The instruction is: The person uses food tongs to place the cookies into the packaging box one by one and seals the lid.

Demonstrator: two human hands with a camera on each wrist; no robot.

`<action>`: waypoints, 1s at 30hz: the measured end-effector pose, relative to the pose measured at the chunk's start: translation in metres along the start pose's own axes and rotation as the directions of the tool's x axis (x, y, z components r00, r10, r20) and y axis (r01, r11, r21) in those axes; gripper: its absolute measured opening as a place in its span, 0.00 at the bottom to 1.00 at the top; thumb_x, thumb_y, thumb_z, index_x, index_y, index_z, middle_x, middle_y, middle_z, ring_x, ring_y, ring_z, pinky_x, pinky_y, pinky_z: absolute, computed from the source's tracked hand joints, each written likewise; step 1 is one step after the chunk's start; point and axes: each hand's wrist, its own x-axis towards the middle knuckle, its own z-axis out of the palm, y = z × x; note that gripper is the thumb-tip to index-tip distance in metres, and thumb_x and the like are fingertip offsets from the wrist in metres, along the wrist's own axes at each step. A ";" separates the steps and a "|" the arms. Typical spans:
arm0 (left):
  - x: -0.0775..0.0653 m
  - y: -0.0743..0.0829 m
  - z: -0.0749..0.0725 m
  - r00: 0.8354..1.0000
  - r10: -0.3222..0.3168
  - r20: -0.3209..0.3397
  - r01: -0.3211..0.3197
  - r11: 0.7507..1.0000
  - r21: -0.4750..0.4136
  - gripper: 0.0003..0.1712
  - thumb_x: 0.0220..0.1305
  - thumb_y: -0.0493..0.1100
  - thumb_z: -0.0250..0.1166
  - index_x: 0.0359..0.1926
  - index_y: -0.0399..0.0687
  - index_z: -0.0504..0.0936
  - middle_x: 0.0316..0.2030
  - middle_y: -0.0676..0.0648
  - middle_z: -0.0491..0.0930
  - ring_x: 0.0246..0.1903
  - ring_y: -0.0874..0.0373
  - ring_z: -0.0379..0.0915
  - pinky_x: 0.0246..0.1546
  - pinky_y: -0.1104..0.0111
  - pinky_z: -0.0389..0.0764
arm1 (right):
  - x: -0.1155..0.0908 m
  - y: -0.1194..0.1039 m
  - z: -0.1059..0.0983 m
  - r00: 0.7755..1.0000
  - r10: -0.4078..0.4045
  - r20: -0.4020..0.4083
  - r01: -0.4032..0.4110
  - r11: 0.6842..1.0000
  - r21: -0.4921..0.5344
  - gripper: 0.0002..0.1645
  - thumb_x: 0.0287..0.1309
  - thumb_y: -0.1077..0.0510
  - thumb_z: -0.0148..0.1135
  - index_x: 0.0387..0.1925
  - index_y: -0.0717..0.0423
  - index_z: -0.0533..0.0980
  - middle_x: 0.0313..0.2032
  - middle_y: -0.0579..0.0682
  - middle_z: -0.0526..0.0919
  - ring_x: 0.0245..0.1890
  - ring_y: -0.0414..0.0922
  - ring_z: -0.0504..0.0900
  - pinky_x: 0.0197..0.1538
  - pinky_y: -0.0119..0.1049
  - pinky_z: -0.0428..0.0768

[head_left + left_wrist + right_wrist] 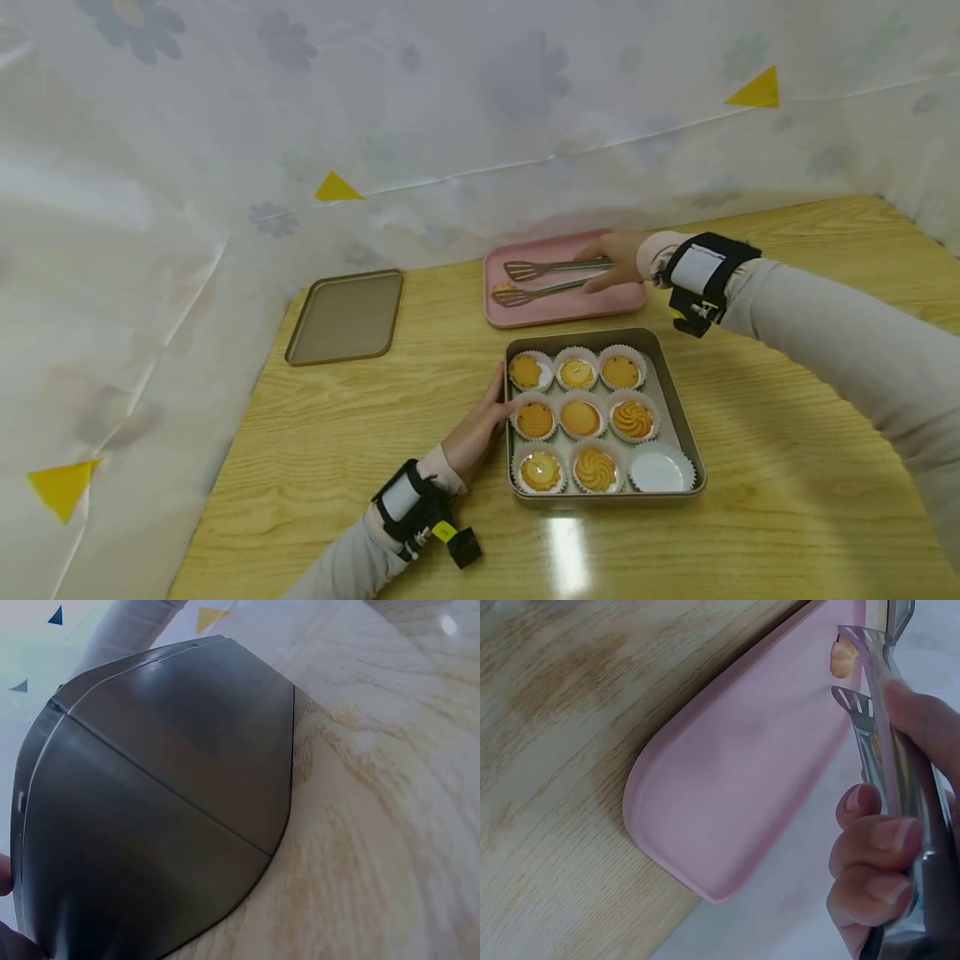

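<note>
My right hand [617, 257] grips a pair of metal tongs [551, 290] over the pink tray [585, 312]. The slotted ends of the tongs stand apart, close by a cookie [501, 288] at the tray's left side. In the right wrist view, fingers and thumb [922, 720] wrap the tongs' arms, and the cookie [844, 658] lies beyond the tips. My left hand [480, 425] holds the left rim of a deep metal baking pan [678, 408]. Inside it, paper cups hold cookies of several kinds; the front right paper cup [662, 468] has none.
A flat brown tray [352, 317] lies on the wooden table [322, 450] at the back left. A flowered plastic sheet [465, 108] with yellow triangles [337, 187] hangs behind the table and along its left side.
</note>
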 end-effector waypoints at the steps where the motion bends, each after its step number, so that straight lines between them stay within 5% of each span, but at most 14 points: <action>1: 0.000 0.000 0.000 1.000 -0.001 0.000 0.001 1.000 0.002 0.42 0.70 0.39 0.44 0.77 0.47 0.31 0.76 0.44 0.26 0.74 0.48 0.19 0.73 0.50 0.32 | 0.001 0.000 0.001 1.000 -0.001 -0.001 0.001 1.000 -0.004 0.37 0.58 0.53 0.66 0.63 0.72 0.68 0.62 0.69 0.71 0.63 0.65 0.68 0.64 0.57 0.67; 6: 0.000 0.000 0.000 1.000 -0.005 -0.001 0.005 1.000 0.008 0.42 0.70 0.40 0.43 0.77 0.47 0.31 0.76 0.44 0.26 0.74 0.48 0.19 0.73 0.50 0.31 | 0.007 -0.001 0.004 1.000 0.023 0.008 -0.023 1.000 -0.001 0.37 0.59 0.52 0.65 0.64 0.70 0.68 0.62 0.67 0.72 0.61 0.64 0.71 0.62 0.57 0.69; 9: 0.000 0.000 0.000 1.000 -0.003 0.000 0.003 1.000 0.009 0.42 0.70 0.40 0.43 0.77 0.47 0.31 0.76 0.44 0.26 0.74 0.48 0.19 0.73 0.50 0.31 | 0.008 -0.003 0.006 0.999 0.032 0.026 -0.032 0.999 -0.003 0.37 0.60 0.51 0.64 0.65 0.69 0.67 0.62 0.67 0.72 0.42 0.57 0.82 0.55 0.53 0.75; 11: 0.000 0.000 0.000 1.000 -0.001 0.003 0.001 1.000 0.008 0.42 0.71 0.40 0.43 0.77 0.47 0.31 0.76 0.44 0.26 0.74 0.48 0.19 0.73 0.51 0.31 | 0.008 -0.003 0.006 0.999 0.038 0.032 -0.038 0.999 -0.006 0.37 0.61 0.51 0.63 0.66 0.68 0.66 0.62 0.68 0.72 0.28 0.52 0.81 0.46 0.50 0.78; 13: 0.001 0.000 0.000 1.000 -0.002 0.002 0.002 1.000 0.009 0.42 0.71 0.39 0.43 0.77 0.47 0.31 0.76 0.44 0.26 0.74 0.48 0.19 0.73 0.51 0.31 | 0.008 -0.004 0.007 0.999 0.034 0.032 -0.034 0.999 -0.007 0.37 0.61 0.52 0.63 0.66 0.69 0.66 0.62 0.68 0.71 0.24 0.48 0.78 0.44 0.49 0.77; 16: 0.001 0.000 0.000 1.000 -0.005 0.001 0.005 1.000 0.009 0.42 0.70 0.39 0.44 0.77 0.47 0.31 0.76 0.44 0.26 0.74 0.49 0.19 0.73 0.52 0.31 | 0.007 -0.005 0.009 1.000 0.016 0.014 -0.016 1.000 -0.006 0.36 0.61 0.54 0.63 0.64 0.71 0.67 0.62 0.68 0.71 0.41 0.56 0.82 0.53 0.52 0.77; 19: 0.001 0.000 -0.001 1.000 -0.003 -0.002 0.003 1.000 0.007 0.42 0.70 0.40 0.44 0.77 0.47 0.31 0.76 0.44 0.27 0.74 0.48 0.19 0.73 0.51 0.31 | 0.007 -0.006 0.011 1.000 -0.002 -0.001 0.002 1.000 -0.011 0.34 0.61 0.56 0.63 0.63 0.72 0.67 0.62 0.68 0.71 0.59 0.63 0.73 0.62 0.56 0.70; 30: 0.001 -0.002 0.000 1.000 -0.013 -0.010 0.013 1.000 -0.001 0.42 0.70 0.40 0.44 0.77 0.47 0.32 0.76 0.44 0.27 0.74 0.48 0.20 0.73 0.51 0.32 | 0.000 -0.010 0.015 0.999 -0.033 -0.037 0.031 0.999 -0.031 0.32 0.62 0.56 0.63 0.62 0.72 0.69 0.60 0.68 0.73 0.60 0.64 0.72 0.63 0.57 0.70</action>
